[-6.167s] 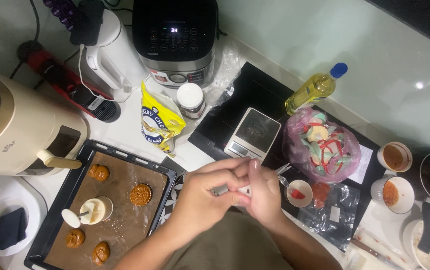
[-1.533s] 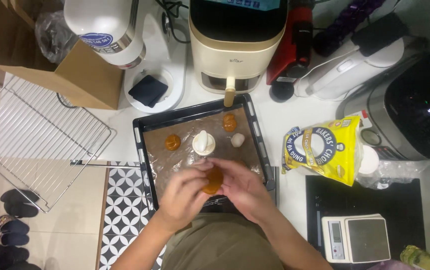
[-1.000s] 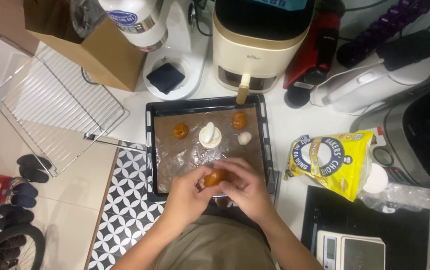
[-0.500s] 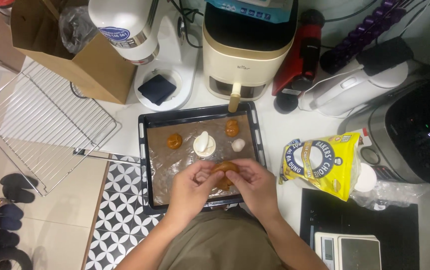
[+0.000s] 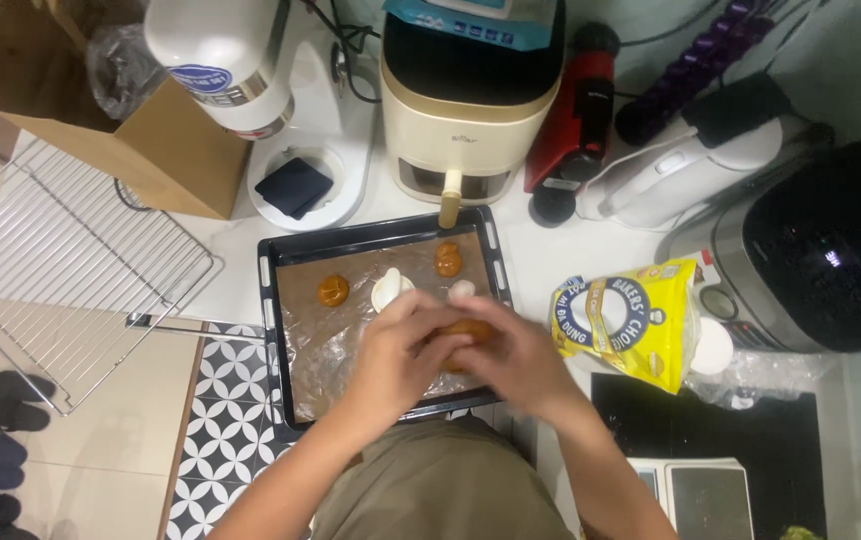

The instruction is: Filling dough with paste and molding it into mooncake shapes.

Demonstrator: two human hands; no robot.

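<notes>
Head view, looking straight down from where I sit at the remote station: both hands meet over the black baking tray (image 5: pixel 275 330), which is lined with brown paper and lies on the white counter. My left hand (image 5: pixel 400 345) and right hand (image 5: pixel 510 360) cup an orange-brown dough ball (image 5: pixel 462 332) between them, fingers curled close round it so that only a sliver of it shows; it sits over the near right part of the tray. On the paper farther back I see a brown pastry (image 5: pixel 333 291) to the left, another brown pastry (image 5: pixel 448 259) near the far right corner, a small white mould (image 5: pixel 387 288) just behind my left fingers, and a pale dough ball (image 5: pixel 462 290) beside it. Just behind the tray stands a cream air fryer (image 5: pixel 465 100), its handle touching the tray's far rim. A yellow flour bag (image 5: pixel 622 320) lies to the right of the tray, near my right hand. A wire cooling rack (image 5: pixel 60 270) juts out past the counter edge on the left, with a cardboard box (image 5: pixel 150 140) behind it.
</notes>
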